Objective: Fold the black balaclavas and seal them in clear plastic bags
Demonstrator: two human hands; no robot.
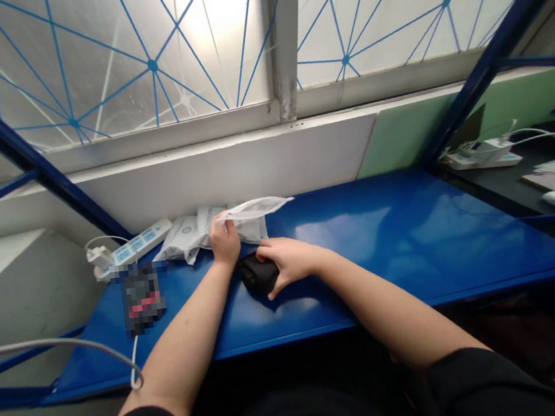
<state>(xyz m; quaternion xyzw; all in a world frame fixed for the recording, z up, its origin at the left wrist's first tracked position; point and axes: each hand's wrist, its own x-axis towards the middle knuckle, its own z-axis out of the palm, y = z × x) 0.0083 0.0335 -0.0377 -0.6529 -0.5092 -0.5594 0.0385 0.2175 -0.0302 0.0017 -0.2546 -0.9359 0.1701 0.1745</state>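
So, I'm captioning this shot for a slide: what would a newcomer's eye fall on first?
The glossy blue metal shelf runs across the middle of the view, below a frosted window crossed by blue lines. At the shelf's centre, the left hand holds a translucent plastic bag, while the right hand lies over a black object.
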